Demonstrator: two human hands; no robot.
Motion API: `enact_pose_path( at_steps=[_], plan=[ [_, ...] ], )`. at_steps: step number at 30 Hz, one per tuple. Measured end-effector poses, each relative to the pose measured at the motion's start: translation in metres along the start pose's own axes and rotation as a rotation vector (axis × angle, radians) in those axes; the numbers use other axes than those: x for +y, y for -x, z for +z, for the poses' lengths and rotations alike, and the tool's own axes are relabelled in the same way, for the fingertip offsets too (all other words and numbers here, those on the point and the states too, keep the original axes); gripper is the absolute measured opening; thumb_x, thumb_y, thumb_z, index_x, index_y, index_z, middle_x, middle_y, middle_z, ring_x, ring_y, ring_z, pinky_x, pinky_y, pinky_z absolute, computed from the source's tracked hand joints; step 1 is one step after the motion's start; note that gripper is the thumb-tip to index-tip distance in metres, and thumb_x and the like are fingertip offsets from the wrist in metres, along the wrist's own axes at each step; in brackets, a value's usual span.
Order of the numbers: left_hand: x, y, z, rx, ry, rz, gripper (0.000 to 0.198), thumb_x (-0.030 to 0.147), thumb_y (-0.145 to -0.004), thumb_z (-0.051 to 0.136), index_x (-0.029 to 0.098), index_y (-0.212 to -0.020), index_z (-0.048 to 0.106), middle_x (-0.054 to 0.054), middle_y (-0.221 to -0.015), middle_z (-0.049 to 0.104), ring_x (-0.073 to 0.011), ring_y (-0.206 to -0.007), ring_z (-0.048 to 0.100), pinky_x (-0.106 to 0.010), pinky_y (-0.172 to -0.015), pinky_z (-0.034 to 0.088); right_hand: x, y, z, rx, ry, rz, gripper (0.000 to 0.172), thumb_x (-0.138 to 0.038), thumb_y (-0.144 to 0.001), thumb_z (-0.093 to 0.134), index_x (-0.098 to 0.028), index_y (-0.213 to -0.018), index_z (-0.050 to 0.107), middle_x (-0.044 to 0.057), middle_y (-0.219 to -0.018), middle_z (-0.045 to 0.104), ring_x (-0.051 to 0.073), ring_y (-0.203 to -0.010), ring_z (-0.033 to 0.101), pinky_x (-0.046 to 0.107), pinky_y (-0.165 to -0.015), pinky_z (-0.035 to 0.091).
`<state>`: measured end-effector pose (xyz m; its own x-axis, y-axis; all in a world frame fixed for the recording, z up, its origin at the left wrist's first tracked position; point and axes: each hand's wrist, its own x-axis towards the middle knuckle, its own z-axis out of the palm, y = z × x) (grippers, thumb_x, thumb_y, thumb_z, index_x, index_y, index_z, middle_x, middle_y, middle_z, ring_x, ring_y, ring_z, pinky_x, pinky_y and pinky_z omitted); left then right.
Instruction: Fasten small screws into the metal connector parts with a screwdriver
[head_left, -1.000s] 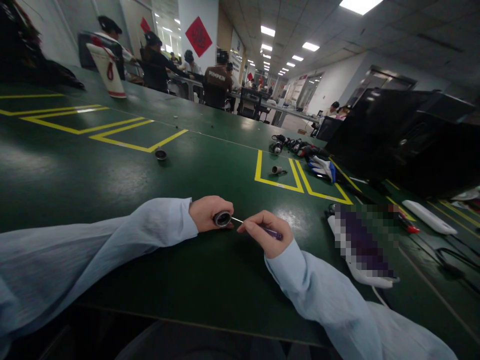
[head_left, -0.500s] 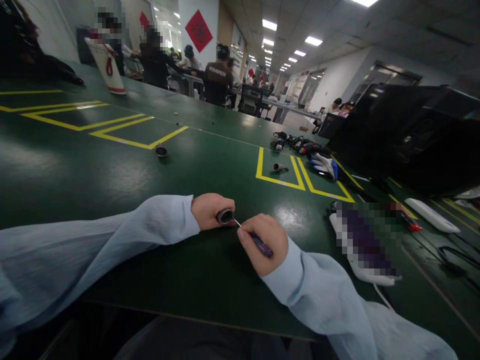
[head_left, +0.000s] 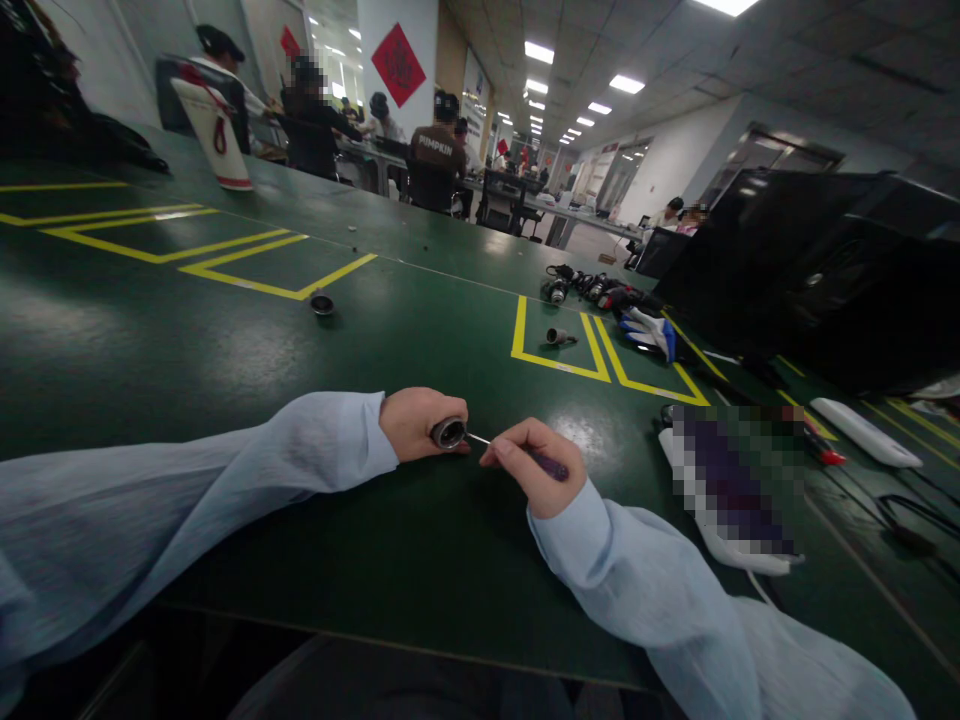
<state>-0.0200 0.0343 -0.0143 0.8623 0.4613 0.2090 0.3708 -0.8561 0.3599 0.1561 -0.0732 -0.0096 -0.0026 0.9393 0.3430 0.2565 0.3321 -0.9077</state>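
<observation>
Screwdriver (head_left: 551, 466), purple-handled, is gripped in the right hand (head_left: 536, 462), its long axis running leftward and slightly up, as I see it through my remote head view. The thin shaft points at the edge of a round metal connector (head_left: 448, 433), which sits just left of that hand, wrapped in the left hand (head_left: 416, 423), the nearer of the two. Its hollow end faces my view; I cannot tell whether the tip touches it. Both hands are over the green desk (head_left: 420, 570).

Head view, forward and down
</observation>
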Motion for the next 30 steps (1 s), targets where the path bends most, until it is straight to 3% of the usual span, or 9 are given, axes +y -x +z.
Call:
enact_pose_path(
  at_steps=[2,4,10,14,17,22,24,30],
  plan=[
    [-0.001,0.000,0.001,-0.002,-0.018,0.007,0.018,0.033,-0.075,0.060,0.017,-0.074,0.052,0.001,-0.064,0.057,-0.0134,-0.060,0.056,-0.021,-0.053,0.038,-0.005,0.005,0.001,-0.021,0.194,-0.105,0.017,-0.025,-0.078,0.054,-0.018,-0.066,0.064,0.002,-0.062,0.061,0.014,-0.059,0.055,0.029,-0.059,0.042],
    [0.000,0.000,0.001,0.003,-0.021,0.025,0.017,0.032,-0.075,0.061,0.017,-0.075,0.052,0.001,-0.065,0.057,-0.0138,-0.060,0.056,-0.022,-0.054,0.039,-0.005,0.006,0.001,-0.039,0.195,-0.115,0.017,-0.026,-0.078,0.054,-0.018,-0.067,0.064,0.002,-0.063,0.062,0.014,-0.060,0.055,0.030,-0.060,0.042],
    [0.003,0.002,0.000,0.042,0.019,0.012,0.018,0.030,-0.074,0.063,0.016,-0.075,0.052,0.002,-0.066,0.057,-0.0123,-0.060,0.055,-0.021,-0.056,0.040,0.013,-0.011,-0.002,-0.055,-0.558,0.292,0.015,-0.028,-0.069,0.066,-0.018,-0.058,0.060,0.000,-0.057,0.068,0.013,-0.053,0.060,0.028,-0.056,0.048],
    [0.004,0.002,-0.001,0.074,0.076,0.003,0.020,0.032,-0.074,0.063,0.016,-0.073,0.051,0.002,-0.065,0.056,-0.0107,-0.058,0.052,-0.020,-0.054,0.038,0.018,-0.015,-0.003,-0.090,-0.740,0.370,0.013,-0.028,-0.066,0.070,-0.018,-0.062,0.062,-0.001,-0.058,0.069,0.011,-0.054,0.062,0.024,-0.055,0.047],
    [0.004,0.002,-0.001,0.084,0.062,-0.013,0.019,0.032,-0.075,0.062,0.016,-0.074,0.051,0.003,-0.064,0.055,-0.0102,-0.057,0.052,-0.019,-0.053,0.038,0.015,-0.011,-0.001,-0.047,-0.623,0.296,0.014,-0.028,-0.069,0.066,-0.018,-0.061,0.060,-0.001,-0.059,0.068,0.012,-0.054,0.061,0.026,-0.057,0.048],
    [0.004,0.001,0.000,0.069,-0.148,-0.037,0.019,0.036,-0.079,0.056,0.017,-0.074,0.052,0.001,-0.062,0.056,-0.0139,-0.059,0.054,-0.023,-0.054,0.037,0.003,0.001,0.003,-0.004,-0.019,0.022,0.016,-0.028,-0.076,0.058,-0.019,-0.064,0.063,0.002,-0.061,0.065,0.014,-0.060,0.057,0.028,-0.059,0.045],
    [0.005,0.002,0.000,0.071,-0.187,-0.001,0.019,0.035,-0.079,0.055,0.018,-0.074,0.052,0.001,-0.062,0.056,-0.0144,-0.059,0.054,-0.024,-0.055,0.036,0.002,0.002,0.003,-0.019,0.006,0.008,0.016,-0.028,-0.076,0.057,-0.018,-0.065,0.064,0.002,-0.061,0.064,0.014,-0.060,0.057,0.028,-0.058,0.045],
    [0.002,0.004,0.001,0.175,-0.069,0.078,0.022,0.037,-0.078,0.057,0.017,-0.072,0.050,0.001,-0.062,0.056,-0.0118,-0.057,0.052,-0.022,-0.055,0.037,0.014,-0.011,-0.001,-0.085,-0.644,0.312,0.014,-0.029,-0.066,0.067,-0.018,-0.060,0.061,0.001,-0.057,0.067,0.014,-0.053,0.060,0.028,-0.054,0.048]
  ],
)
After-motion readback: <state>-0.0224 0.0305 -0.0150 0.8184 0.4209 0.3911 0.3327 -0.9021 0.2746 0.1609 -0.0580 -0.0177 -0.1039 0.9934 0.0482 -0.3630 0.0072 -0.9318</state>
